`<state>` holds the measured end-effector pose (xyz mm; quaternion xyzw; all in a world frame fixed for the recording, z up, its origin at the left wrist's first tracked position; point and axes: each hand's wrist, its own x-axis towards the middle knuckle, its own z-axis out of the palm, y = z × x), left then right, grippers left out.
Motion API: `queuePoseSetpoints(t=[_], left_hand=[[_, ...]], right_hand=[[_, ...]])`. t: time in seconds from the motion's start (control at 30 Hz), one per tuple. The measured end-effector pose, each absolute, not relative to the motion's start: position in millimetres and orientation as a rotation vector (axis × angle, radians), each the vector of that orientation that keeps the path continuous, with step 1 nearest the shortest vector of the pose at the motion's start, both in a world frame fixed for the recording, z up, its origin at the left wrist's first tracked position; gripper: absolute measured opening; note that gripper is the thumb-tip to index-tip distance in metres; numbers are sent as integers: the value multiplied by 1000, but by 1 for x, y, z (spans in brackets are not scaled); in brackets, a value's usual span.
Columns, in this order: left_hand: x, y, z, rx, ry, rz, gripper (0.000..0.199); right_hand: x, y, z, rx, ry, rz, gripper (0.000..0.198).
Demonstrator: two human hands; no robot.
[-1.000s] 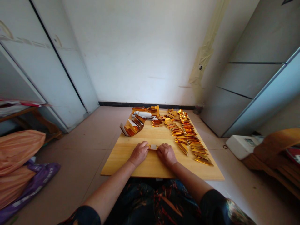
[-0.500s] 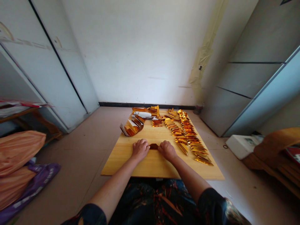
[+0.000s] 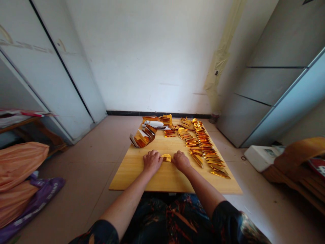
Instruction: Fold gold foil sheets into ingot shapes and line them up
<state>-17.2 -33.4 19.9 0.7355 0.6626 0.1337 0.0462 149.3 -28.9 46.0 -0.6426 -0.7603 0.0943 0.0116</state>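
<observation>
Between my two hands, low over the near middle of the wooden board (image 3: 152, 178), is a small folded piece of gold foil paper (image 3: 166, 158). My left hand (image 3: 152, 160) pinches its left end with closed fingers. At the other end, my right hand (image 3: 181, 160) grips it the same way. My fingers cover both tips of the piece. To the right of my right hand lie rows of folded gold foil pieces (image 3: 203, 139), overlapping one another. A curved stack of gold foil sheets (image 3: 144, 137) rests on the board beyond my left hand.
A white bundle (image 3: 154, 124) and more gold foil (image 3: 166, 118) lie along the board's far edge. Cabinets (image 3: 66, 74) stand at left, a grey fridge (image 3: 256, 88) at right. Orange bags (image 3: 22, 166) sit on the floor at left; a white box (image 3: 261, 157) is at right.
The foil piece between my hands showed a dark brown face before and now shows bright gold with a dark patch. Both hands have stayed in nearly the same place.
</observation>
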Motion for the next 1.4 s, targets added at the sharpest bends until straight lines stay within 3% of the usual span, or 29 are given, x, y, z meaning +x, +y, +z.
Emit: queuePoseSetpoints(t=[0.77,1.07,1.4], left_hand=[[-18,-30,22,2150,2056,360,20],[-19,-31,17,2278,1843,380,33],[-22,-28,15,2269,1856,313,33]], right_hand=[[150,-13,45,-2141,-2357,390,33],[162,-33,34,-1893,-2294,239,16],[142,-28,43,-1625,-2151,389,25]])
